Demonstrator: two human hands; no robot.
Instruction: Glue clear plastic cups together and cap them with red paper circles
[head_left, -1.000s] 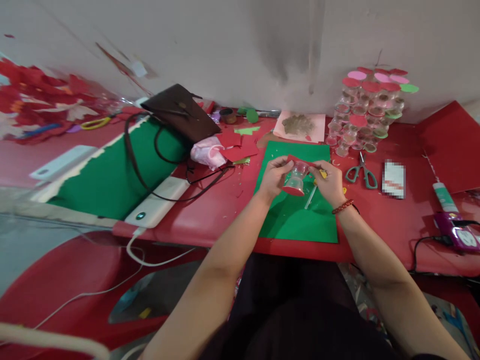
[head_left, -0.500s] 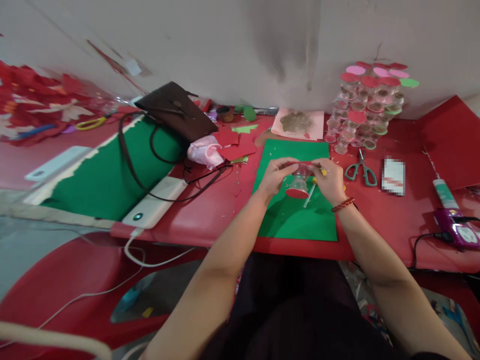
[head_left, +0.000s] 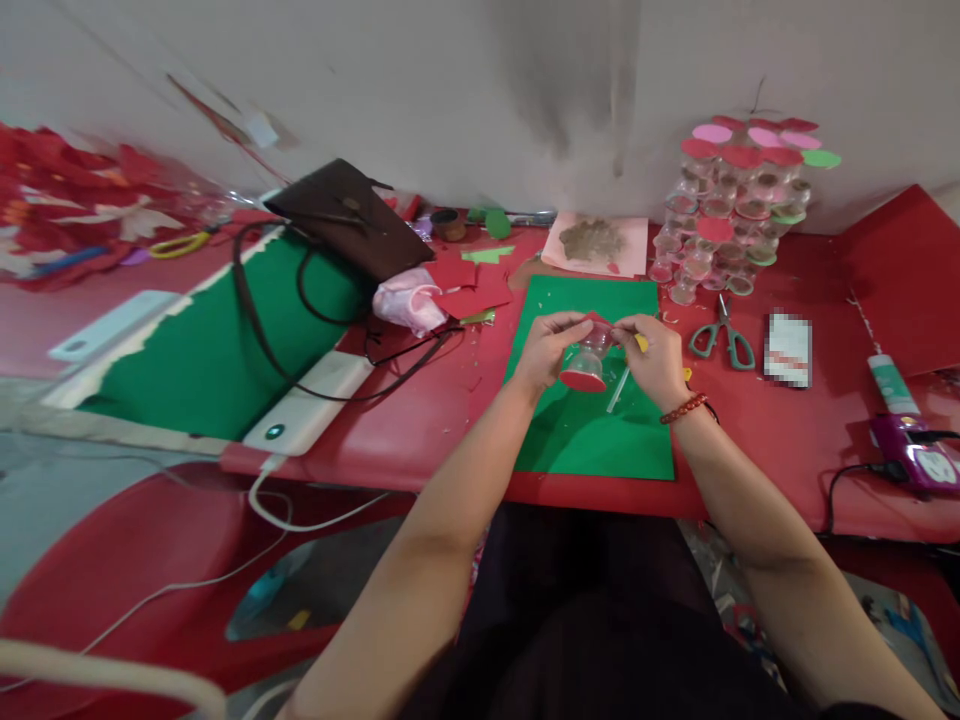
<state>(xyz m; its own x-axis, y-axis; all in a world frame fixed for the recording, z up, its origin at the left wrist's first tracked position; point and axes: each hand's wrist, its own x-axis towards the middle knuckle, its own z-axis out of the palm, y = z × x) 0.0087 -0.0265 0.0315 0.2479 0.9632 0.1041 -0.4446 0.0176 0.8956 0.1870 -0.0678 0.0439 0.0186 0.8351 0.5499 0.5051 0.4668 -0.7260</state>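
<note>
Between my hands, above a green sheet [head_left: 592, 450], is a clear plastic hourglass-shaped piece [head_left: 592, 362] with a red disc at each end. My left hand [head_left: 553, 350] grips its upper end from the left, thumb and fingers closed on it. On the other side my right hand [head_left: 654, 352] pinches at the upper rim with its fingertips. A thin clear stick [head_left: 618, 390] lies on the green sheet below my right hand, with small yellow bits near that hand.
Grey-handled scissors [head_left: 722, 338] lie right of the sheet, before a stack of similar clear pieces [head_left: 731, 215]. A purple device [head_left: 911, 450] with cords stands far right. On the left are a brown bag [head_left: 352, 220], a white power bank [head_left: 311, 405] and pink cloth [head_left: 410, 300].
The hourglass-shaped piece has tilted and shifted slightly left, its upper red disc turned more into view. My right fingertips have slid a little left along its rim.
</note>
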